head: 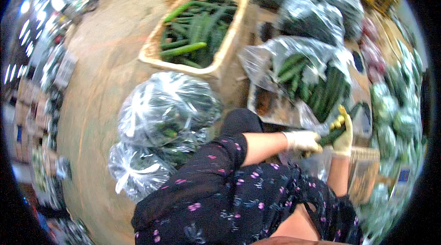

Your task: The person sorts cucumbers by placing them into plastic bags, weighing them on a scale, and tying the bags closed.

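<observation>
Both my hands wear pale gloves and hold one dark green cucumber (331, 136) between them, low at the right of the view. My left hand (305, 141) grips its left end. My right hand (342, 134) is wrapped round the other end, with its fingers pointing up. Just beyond my hands, an opened clear plastic bag (262, 55) lies spread around a pile of cucumbers (325, 93). Further off to the left, a pale basket (237, 35) holds many more cucumbers (206, 31), a few of them lighter green.
Tied clear bags of dark green produce (165, 110) stand on the floor at my left. More full bags (306, 14) lie beyond the opened one. A carton (363, 172) is near my right forearm, and rows of bagged produce (386, 134) line the right side.
</observation>
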A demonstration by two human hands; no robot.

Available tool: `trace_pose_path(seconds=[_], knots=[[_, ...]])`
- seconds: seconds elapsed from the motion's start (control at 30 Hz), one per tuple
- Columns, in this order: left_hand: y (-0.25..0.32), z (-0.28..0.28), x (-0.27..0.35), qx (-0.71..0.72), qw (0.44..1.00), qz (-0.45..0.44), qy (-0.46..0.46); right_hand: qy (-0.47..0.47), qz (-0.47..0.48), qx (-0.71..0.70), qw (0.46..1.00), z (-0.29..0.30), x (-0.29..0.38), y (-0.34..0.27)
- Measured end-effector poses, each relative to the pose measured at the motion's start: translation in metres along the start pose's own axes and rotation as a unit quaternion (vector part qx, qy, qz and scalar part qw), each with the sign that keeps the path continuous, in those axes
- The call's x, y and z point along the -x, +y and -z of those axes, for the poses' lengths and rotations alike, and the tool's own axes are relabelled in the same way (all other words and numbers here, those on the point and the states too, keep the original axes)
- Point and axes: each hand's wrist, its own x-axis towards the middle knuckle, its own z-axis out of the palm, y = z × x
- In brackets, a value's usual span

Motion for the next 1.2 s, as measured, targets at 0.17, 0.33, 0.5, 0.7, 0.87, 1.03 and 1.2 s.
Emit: trace_pose_path(seconds=[0.17, 0.33, 0.5, 0.7, 0.87, 1.03, 1.2], knots=[[-0.035, -0.010, -0.024, -0.079, 0.984, -0.036, 0.157, -0.034, 0.020, 0.172, 0.984, -0.051, -0.008, 0.011], [-0.007, -0.006, 0.006, 0.016, 0.981, 0.009, 0.195, -0.121, -0.016, 0.308, 0.943, -0.096, -0.009, 0.014], [-0.070, -0.011, -0.038, -0.060, 0.936, -0.169, 0.302, -0.158, -0.047, 0.381, 0.910, -0.122, -0.002, 0.025], [-0.055, -0.002, -0.017, -0.062, 0.967, -0.168, 0.179, -0.260, 0.121, 0.616, 0.734, -0.128, 0.011, 0.027], [-0.027, 0.005, 0.006, 0.045, 0.986, -0.035, 0.157, -0.314, 0.109, 0.656, 0.677, -0.159, 0.026, 0.024], [-0.016, 0.003, 0.018, 0.089, 0.988, 0.010, 0.125, -0.354, 0.127, 0.674, 0.635, -0.159, 0.028, 0.031], [-0.014, -0.001, 0.012, 0.081, 0.992, -0.026, 0.094, -0.159, -0.085, 0.415, 0.892, -0.135, -0.021, 0.020]])
